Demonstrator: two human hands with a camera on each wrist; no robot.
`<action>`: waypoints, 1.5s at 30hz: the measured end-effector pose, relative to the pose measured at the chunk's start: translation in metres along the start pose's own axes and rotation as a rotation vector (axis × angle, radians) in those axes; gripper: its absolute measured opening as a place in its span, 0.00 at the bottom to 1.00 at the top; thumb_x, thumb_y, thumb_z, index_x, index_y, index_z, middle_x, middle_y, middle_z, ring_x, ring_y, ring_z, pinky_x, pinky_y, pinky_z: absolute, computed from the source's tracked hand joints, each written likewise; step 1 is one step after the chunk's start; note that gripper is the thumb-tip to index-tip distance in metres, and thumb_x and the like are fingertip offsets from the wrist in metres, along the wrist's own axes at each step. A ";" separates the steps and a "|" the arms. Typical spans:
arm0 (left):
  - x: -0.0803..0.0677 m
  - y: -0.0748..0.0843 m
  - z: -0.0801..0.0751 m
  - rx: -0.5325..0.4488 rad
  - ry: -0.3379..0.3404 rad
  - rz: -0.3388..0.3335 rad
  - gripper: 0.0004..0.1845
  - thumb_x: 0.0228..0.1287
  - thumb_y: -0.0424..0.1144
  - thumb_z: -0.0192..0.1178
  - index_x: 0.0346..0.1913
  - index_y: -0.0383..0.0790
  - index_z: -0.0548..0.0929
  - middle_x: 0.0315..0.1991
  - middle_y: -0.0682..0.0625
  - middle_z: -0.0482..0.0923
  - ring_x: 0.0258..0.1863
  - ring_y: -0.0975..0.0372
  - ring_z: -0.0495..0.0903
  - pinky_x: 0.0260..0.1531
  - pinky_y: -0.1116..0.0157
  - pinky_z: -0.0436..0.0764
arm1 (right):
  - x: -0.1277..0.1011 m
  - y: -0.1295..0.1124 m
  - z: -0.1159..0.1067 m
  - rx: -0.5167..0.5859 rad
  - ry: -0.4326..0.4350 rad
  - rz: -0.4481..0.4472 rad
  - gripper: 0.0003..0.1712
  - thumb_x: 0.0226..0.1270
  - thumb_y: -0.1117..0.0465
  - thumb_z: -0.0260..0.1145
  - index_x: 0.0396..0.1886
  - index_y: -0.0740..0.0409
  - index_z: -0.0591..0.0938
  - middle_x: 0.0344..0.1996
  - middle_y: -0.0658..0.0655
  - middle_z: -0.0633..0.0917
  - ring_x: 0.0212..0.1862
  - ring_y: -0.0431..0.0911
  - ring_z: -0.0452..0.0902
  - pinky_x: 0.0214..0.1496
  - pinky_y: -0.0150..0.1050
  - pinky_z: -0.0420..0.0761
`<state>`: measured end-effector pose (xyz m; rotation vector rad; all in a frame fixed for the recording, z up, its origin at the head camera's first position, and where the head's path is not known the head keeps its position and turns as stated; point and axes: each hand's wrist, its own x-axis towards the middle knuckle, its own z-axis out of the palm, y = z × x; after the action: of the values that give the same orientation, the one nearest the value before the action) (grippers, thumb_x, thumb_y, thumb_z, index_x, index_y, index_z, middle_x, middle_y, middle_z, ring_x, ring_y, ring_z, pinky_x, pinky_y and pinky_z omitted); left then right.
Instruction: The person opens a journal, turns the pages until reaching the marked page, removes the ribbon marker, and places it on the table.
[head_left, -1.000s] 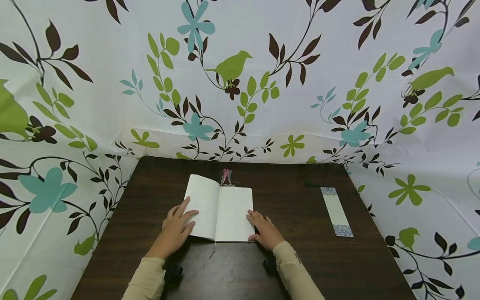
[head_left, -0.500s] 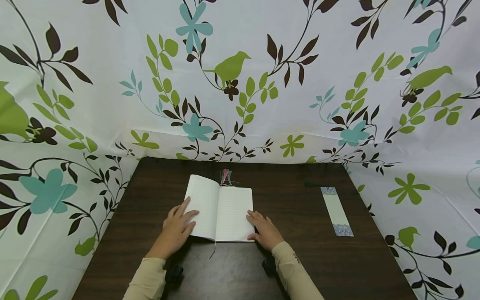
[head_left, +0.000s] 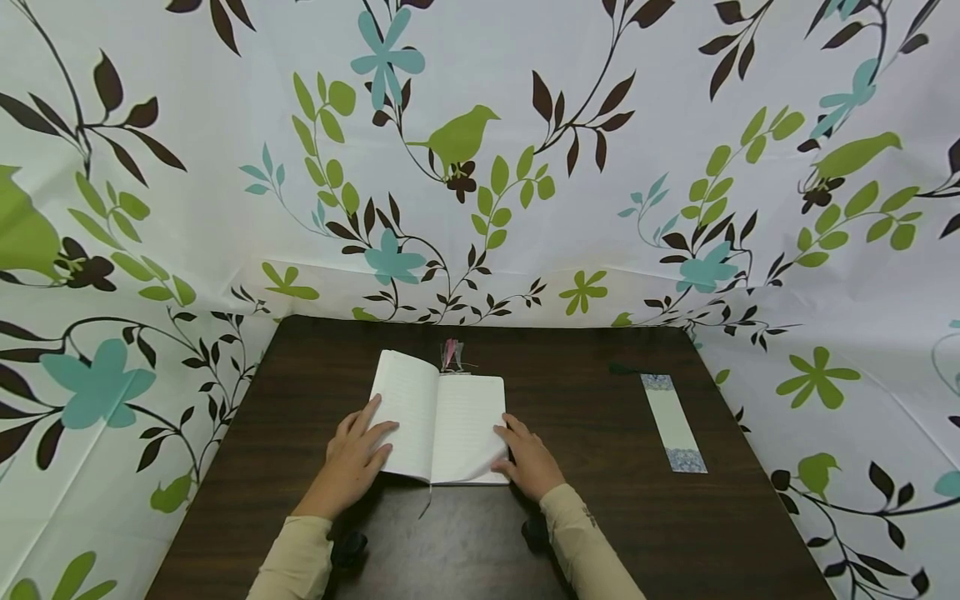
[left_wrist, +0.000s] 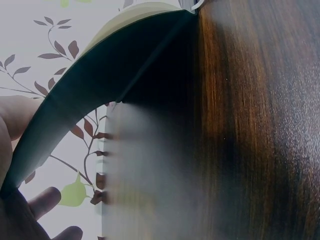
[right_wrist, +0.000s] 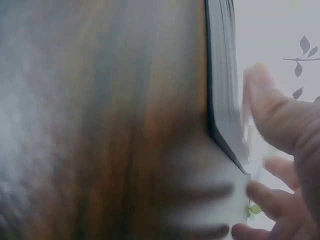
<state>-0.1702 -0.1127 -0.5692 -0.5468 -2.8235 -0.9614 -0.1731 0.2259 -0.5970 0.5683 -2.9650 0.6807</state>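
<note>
An open notebook (head_left: 438, 421) with lined white pages lies on the dark wooden table (head_left: 600, 517). My left hand (head_left: 356, 454) rests flat on the left page's outer edge, fingers straight. In the left wrist view the dark cover (left_wrist: 100, 85) arches up off the table (left_wrist: 250, 125) beside the left hand (left_wrist: 30, 215). My right hand (head_left: 528, 458) is at the lower right corner, pinching a page whose corner curls upward. In the right wrist view the thumb (right_wrist: 280, 120) sits against the page block (right_wrist: 222, 90).
A long pale bookmark (head_left: 672, 422) with blue patterned ends lies on the table's right side. A pink tassel (head_left: 452, 354) pokes out behind the notebook, and a thin ribbon (head_left: 425, 502) hangs from its front. Floral curtain (head_left: 480, 167) surrounds the table.
The right hand has lifted the lower right corner of the right-hand page, which now curls up. The left hand and the notebook have stayed in place.
</note>
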 end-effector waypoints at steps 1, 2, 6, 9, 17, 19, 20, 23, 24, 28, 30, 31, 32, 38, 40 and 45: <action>0.000 0.000 0.000 -0.001 0.000 0.000 0.18 0.73 0.37 0.62 0.64 0.46 0.81 0.81 0.42 0.50 0.70 0.37 0.56 0.56 0.28 0.60 | 0.001 0.000 0.001 0.007 0.021 0.003 0.41 0.61 0.53 0.75 0.72 0.58 0.73 0.74 0.64 0.67 0.67 0.63 0.72 0.62 0.62 0.74; 0.000 0.000 0.000 -0.001 0.000 0.000 0.18 0.73 0.37 0.62 0.64 0.46 0.81 0.81 0.43 0.50 0.70 0.37 0.56 0.56 0.28 0.60 | 0.001 0.000 0.002 0.019 0.043 0.005 0.43 0.61 0.53 0.76 0.74 0.57 0.70 0.75 0.64 0.65 0.66 0.64 0.72 0.61 0.61 0.75; 0.000 0.000 0.000 -0.004 0.004 0.003 0.18 0.73 0.37 0.62 0.64 0.46 0.81 0.81 0.43 0.50 0.70 0.38 0.56 0.56 0.29 0.60 | 0.004 -0.003 0.002 0.082 0.106 -0.006 0.53 0.60 0.58 0.77 0.80 0.56 0.59 0.76 0.64 0.63 0.69 0.63 0.69 0.64 0.58 0.73; 0.000 0.000 0.000 -0.004 0.005 0.005 0.18 0.73 0.37 0.62 0.64 0.46 0.81 0.81 0.43 0.49 0.70 0.38 0.56 0.55 0.29 0.61 | 0.006 -0.008 0.000 0.157 0.097 -0.018 0.59 0.60 0.59 0.77 0.82 0.58 0.50 0.75 0.64 0.66 0.72 0.60 0.66 0.69 0.57 0.69; 0.001 0.000 0.001 -0.008 0.008 0.011 0.18 0.73 0.37 0.62 0.64 0.46 0.81 0.81 0.43 0.50 0.70 0.37 0.56 0.55 0.29 0.61 | 0.006 -0.036 -0.008 0.636 -0.111 0.037 0.56 0.73 0.53 0.67 0.84 0.54 0.38 0.80 0.67 0.50 0.76 0.63 0.56 0.72 0.61 0.62; 0.001 0.000 0.001 -0.006 0.006 0.013 0.18 0.74 0.38 0.61 0.64 0.46 0.81 0.81 0.43 0.50 0.70 0.37 0.56 0.55 0.29 0.61 | 0.006 -0.043 -0.008 0.705 -0.151 0.035 0.53 0.75 0.50 0.65 0.84 0.52 0.41 0.81 0.65 0.50 0.77 0.63 0.55 0.72 0.62 0.61; 0.001 0.000 0.001 -0.005 0.005 0.013 0.18 0.74 0.38 0.61 0.64 0.46 0.81 0.81 0.43 0.50 0.70 0.37 0.56 0.55 0.29 0.61 | 0.007 -0.046 -0.007 0.729 -0.173 0.024 0.52 0.75 0.50 0.64 0.84 0.52 0.42 0.81 0.64 0.52 0.77 0.62 0.55 0.73 0.61 0.61; 0.001 0.000 0.001 -0.006 0.009 0.011 0.18 0.75 0.41 0.60 0.65 0.45 0.80 0.81 0.43 0.50 0.70 0.38 0.56 0.55 0.29 0.61 | 0.010 -0.052 -0.003 0.700 -0.217 -0.035 0.47 0.76 0.50 0.64 0.84 0.49 0.48 0.80 0.58 0.57 0.77 0.56 0.58 0.74 0.58 0.61; 0.000 0.000 0.002 -0.014 0.013 0.010 0.19 0.76 0.41 0.58 0.66 0.44 0.79 0.81 0.43 0.50 0.70 0.38 0.56 0.55 0.30 0.61 | 0.011 -0.055 -0.001 0.679 -0.228 -0.053 0.46 0.76 0.51 0.64 0.84 0.48 0.50 0.80 0.56 0.57 0.78 0.54 0.57 0.74 0.57 0.61; -0.001 0.002 0.001 -0.058 0.046 0.023 0.25 0.80 0.43 0.51 0.74 0.40 0.69 0.80 0.41 0.52 0.71 0.38 0.56 0.55 0.30 0.59 | 0.015 -0.063 0.008 0.554 -0.222 -0.138 0.42 0.76 0.53 0.63 0.83 0.47 0.55 0.80 0.56 0.57 0.79 0.53 0.53 0.76 0.54 0.59; -0.001 0.002 0.000 -0.088 0.064 0.033 0.28 0.82 0.42 0.48 0.78 0.38 0.62 0.80 0.41 0.53 0.70 0.38 0.56 0.55 0.31 0.58 | 0.017 -0.068 0.013 0.496 -0.222 -0.173 0.40 0.77 0.53 0.63 0.82 0.48 0.57 0.80 0.58 0.57 0.79 0.54 0.52 0.75 0.55 0.59; -0.001 0.002 0.000 -0.101 0.071 0.037 0.29 0.82 0.43 0.46 0.79 0.38 0.59 0.80 0.41 0.54 0.70 0.38 0.56 0.55 0.30 0.58 | 0.018 -0.070 0.015 0.463 -0.225 -0.191 0.40 0.77 0.52 0.63 0.82 0.49 0.58 0.80 0.58 0.57 0.79 0.54 0.52 0.75 0.55 0.60; -0.002 0.002 -0.001 -0.118 0.076 0.040 0.30 0.83 0.44 0.44 0.80 0.38 0.56 0.80 0.40 0.54 0.70 0.37 0.56 0.55 0.30 0.58 | 0.019 -0.071 0.017 0.436 -0.233 -0.205 0.38 0.77 0.52 0.62 0.81 0.49 0.59 0.80 0.58 0.56 0.79 0.55 0.52 0.75 0.55 0.60; -0.003 0.003 -0.002 -0.186 0.074 0.047 0.31 0.84 0.49 0.37 0.82 0.43 0.48 0.80 0.40 0.52 0.71 0.36 0.53 0.55 0.28 0.55 | 0.021 -0.082 0.027 0.231 -0.249 -0.274 0.31 0.79 0.51 0.60 0.78 0.47 0.67 0.80 0.56 0.59 0.78 0.54 0.55 0.72 0.63 0.60; -0.002 0.002 -0.002 -0.186 0.071 0.056 0.30 0.85 0.47 0.36 0.83 0.45 0.49 0.80 0.40 0.51 0.71 0.35 0.53 0.56 0.28 0.55 | 0.021 -0.085 0.028 0.166 -0.240 -0.290 0.30 0.79 0.51 0.59 0.77 0.46 0.68 0.79 0.56 0.59 0.79 0.54 0.55 0.71 0.68 0.58; 0.000 0.001 -0.002 -0.176 0.060 0.076 0.26 0.85 0.44 0.35 0.78 0.44 0.64 0.81 0.40 0.49 0.71 0.33 0.52 0.56 0.26 0.54 | 0.019 -0.089 0.029 0.077 -0.234 -0.300 0.28 0.80 0.54 0.58 0.76 0.44 0.69 0.79 0.54 0.60 0.78 0.55 0.55 0.69 0.72 0.56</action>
<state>-0.1696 -0.1129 -0.5670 -0.6273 -2.6610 -1.1979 -0.1578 0.1326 -0.5844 1.1430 -2.9680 0.7450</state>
